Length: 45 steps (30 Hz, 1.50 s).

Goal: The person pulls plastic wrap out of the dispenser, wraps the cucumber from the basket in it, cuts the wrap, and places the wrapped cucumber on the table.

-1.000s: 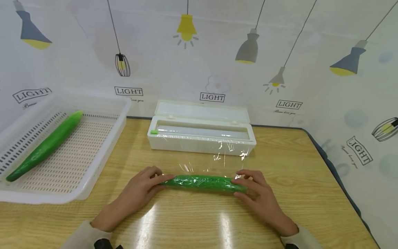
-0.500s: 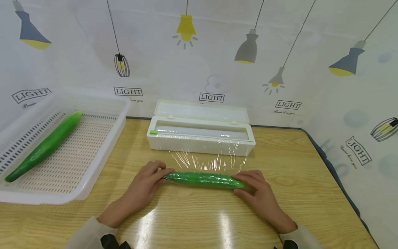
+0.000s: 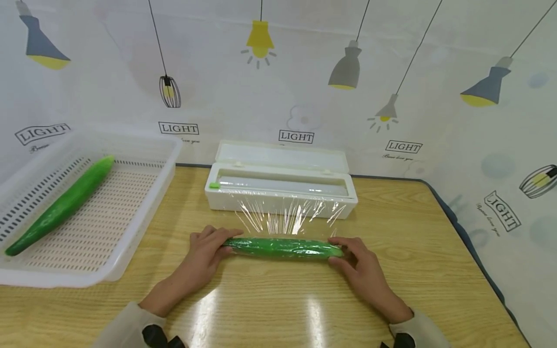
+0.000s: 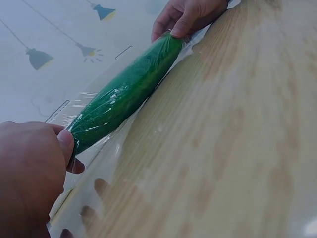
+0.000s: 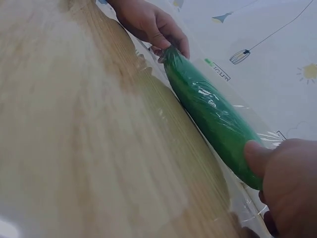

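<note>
A green cucumber [image 3: 283,247] lies across the wooden table [image 3: 270,309], wrapped in clear cling film [image 3: 287,217] that stretches back to the white dispenser box [image 3: 280,186]. My left hand [image 3: 219,244] grips its left end with thumb and fingers curled round the tip. My right hand [image 3: 344,251] grips the right end the same way. In the left wrist view my left hand [image 4: 49,158] pinches the near tip of the cucumber [image 4: 124,94], with the right hand [image 4: 190,17] at the far tip. The right wrist view mirrors this: right hand [image 5: 282,178], cucumber [image 5: 213,111], left hand [image 5: 148,22].
A white perforated basket [image 3: 150,188] stands at the left and holds a second wrapped cucumber [image 3: 61,205]. The dispenser's lid [image 3: 283,155] stands open against a wall cloth printed with lamps. The table's right edge [image 3: 470,246] slants down the right side.
Both hands have rolled the cucumber away from me toward the dispenser. The film between cucumber and box has shortened and pulled tight.
</note>
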Tool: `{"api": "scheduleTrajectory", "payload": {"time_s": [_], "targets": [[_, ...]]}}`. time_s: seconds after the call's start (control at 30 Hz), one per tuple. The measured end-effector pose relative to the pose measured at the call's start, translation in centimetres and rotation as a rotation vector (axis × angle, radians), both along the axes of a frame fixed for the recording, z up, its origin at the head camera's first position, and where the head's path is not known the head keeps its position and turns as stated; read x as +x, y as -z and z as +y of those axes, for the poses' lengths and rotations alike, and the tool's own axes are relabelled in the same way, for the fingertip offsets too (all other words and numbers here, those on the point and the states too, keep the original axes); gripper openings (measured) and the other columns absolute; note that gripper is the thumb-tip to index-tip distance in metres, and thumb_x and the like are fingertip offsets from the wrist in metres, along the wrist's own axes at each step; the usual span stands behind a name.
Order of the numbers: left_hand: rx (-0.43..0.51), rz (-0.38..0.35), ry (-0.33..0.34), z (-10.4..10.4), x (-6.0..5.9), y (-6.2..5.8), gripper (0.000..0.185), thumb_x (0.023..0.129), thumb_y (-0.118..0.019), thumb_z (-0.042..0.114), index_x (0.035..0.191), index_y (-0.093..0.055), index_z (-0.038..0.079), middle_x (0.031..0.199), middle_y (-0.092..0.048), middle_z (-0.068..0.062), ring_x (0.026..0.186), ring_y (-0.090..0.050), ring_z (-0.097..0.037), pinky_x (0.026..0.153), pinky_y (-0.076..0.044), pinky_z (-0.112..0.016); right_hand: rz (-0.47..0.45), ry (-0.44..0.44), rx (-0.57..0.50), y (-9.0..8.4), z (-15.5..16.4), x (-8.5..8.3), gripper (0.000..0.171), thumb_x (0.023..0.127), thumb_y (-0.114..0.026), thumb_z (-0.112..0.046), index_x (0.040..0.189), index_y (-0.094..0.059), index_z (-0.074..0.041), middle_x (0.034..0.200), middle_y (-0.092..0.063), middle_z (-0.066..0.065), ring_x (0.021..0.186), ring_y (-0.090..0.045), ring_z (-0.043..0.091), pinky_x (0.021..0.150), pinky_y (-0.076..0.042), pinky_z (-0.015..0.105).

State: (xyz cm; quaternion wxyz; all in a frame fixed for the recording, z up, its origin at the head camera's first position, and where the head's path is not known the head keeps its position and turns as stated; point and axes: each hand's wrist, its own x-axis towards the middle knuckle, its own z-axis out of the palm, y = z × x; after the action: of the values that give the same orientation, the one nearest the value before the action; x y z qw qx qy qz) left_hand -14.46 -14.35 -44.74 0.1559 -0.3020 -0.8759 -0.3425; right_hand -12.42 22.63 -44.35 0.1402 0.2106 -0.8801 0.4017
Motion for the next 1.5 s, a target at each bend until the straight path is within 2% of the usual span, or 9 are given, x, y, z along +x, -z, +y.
{"api": "scheduleTrajectory", "payload": {"time_s": [0.2, 0.33, 0.47, 0.63, 0.73, 0.93, 1.03, 1.2, 1.5], "targets": [[0.074, -0.016, -0.034, -0.1, -0.2, 0.3, 0.032, 0.086, -0.066, 0.005, 0.115, -0.058, 0.014, 0.103, -0.063, 0.004, 0.082, -0.043, -0.010, 0.073, -0.022, -0.036, -0.069, 0.057, -0.048, -0.9, -0.9, 0.2, 0.038, 0.080, -0.074, 0.001, 0.115, -0.059, -0.002, 0.100, -0.066, 0.007, 0.076, -0.057, 0.015, 0.063, -0.047, 0.025], [0.107, -0.076, -0.078, 0.0, -0.4, 0.3, 0.027, 0.086, -0.067, 0.008, 0.111, -0.060, 0.015, 0.096, -0.062, 0.005, 0.078, -0.042, -0.010, 0.074, -0.021, -0.037, -0.102, 0.094, -0.056, -0.7, -0.9, -0.1, 0.031, 0.083, -0.073, -0.003, 0.112, -0.062, -0.006, 0.088, -0.063, 0.001, 0.068, -0.052, 0.013, 0.058, -0.045, 0.025], [0.128, -0.136, -0.126, 0.1, -0.6, 0.0, 0.024, 0.087, -0.067, 0.011, 0.110, -0.063, 0.015, 0.086, -0.060, 0.008, 0.073, -0.040, -0.010, 0.075, -0.020, -0.038, -0.105, 0.114, -0.054, -0.5, -0.7, -0.3, 0.029, 0.084, -0.073, -0.009, 0.111, -0.064, -0.013, 0.091, -0.065, -0.003, 0.069, -0.054, 0.010, 0.059, -0.045, 0.023], [0.157, -0.179, -0.152, 0.1, -0.8, -0.1, 0.022, 0.088, -0.066, 0.012, 0.110, -0.065, 0.012, 0.073, -0.052, 0.007, 0.069, -0.039, -0.011, 0.076, -0.019, -0.039, -0.081, 0.109, -0.068, -2.2, -1.5, 0.2, 0.026, 0.084, -0.072, -0.002, 0.109, -0.065, -0.006, 0.097, -0.068, 0.005, 0.069, -0.057, 0.014, 0.058, -0.045, 0.024], [0.178, -0.208, -0.158, 0.1, -0.8, -0.2, 0.020, 0.090, -0.065, 0.013, 0.110, -0.066, 0.012, 0.074, -0.051, 0.007, 0.068, -0.039, -0.011, 0.076, -0.017, -0.039, -0.089, 0.106, -0.059, -3.0, -1.8, 0.5, 0.024, 0.086, -0.069, -0.001, 0.109, -0.066, -0.004, 0.099, -0.068, 0.007, 0.071, -0.057, 0.015, 0.060, -0.045, 0.023], [0.209, -0.250, -0.154, 0.1, -0.8, -0.2, 0.019, 0.093, -0.061, 0.015, 0.111, -0.066, 0.013, 0.084, -0.058, 0.008, 0.073, -0.044, -0.012, 0.075, -0.017, -0.040, -0.192, 0.090, -0.058, -1.1, -0.7, -0.4, 0.036, 0.085, -0.073, -0.012, 0.120, -0.062, -0.011, 0.098, -0.066, 0.003, 0.075, -0.058, 0.014, 0.063, -0.049, 0.025], [0.227, -0.256, -0.154, 0.2, -0.9, -0.1, 0.018, 0.093, -0.061, 0.016, 0.111, -0.066, 0.014, 0.086, -0.060, 0.008, 0.075, -0.046, -0.013, 0.076, -0.018, -0.040, -0.210, 0.090, -0.057, -0.3, -0.1, -0.8, 0.041, 0.083, -0.075, -0.019, 0.122, -0.061, -0.015, 0.095, -0.066, 0.000, 0.074, -0.058, 0.013, 0.063, -0.049, 0.026], [0.243, -0.249, -0.160, 0.1, -1.2, 0.3, 0.018, 0.093, -0.063, 0.017, 0.110, -0.067, 0.016, 0.088, -0.062, 0.009, 0.076, -0.049, -0.011, 0.076, -0.019, -0.039, -0.214, 0.107, -0.048, 0.0, 0.2, -1.3, 0.038, 0.085, -0.073, -0.027, 0.120, -0.063, -0.017, 0.091, -0.068, -0.002, 0.073, -0.058, 0.013, 0.062, -0.048, 0.025], [0.271, -0.241, -0.161, 0.1, -1.2, 0.0, 0.030, 0.086, -0.071, 0.019, 0.114, -0.063, 0.012, 0.078, -0.056, 0.007, 0.068, -0.050, -0.011, 0.074, -0.026, -0.036, -0.239, 0.133, -0.025, -0.2, 0.2, -1.6, 0.038, 0.083, -0.074, -0.029, 0.118, -0.066, -0.014, 0.101, -0.070, 0.002, 0.079, -0.061, 0.011, 0.065, -0.049, 0.025]]}}
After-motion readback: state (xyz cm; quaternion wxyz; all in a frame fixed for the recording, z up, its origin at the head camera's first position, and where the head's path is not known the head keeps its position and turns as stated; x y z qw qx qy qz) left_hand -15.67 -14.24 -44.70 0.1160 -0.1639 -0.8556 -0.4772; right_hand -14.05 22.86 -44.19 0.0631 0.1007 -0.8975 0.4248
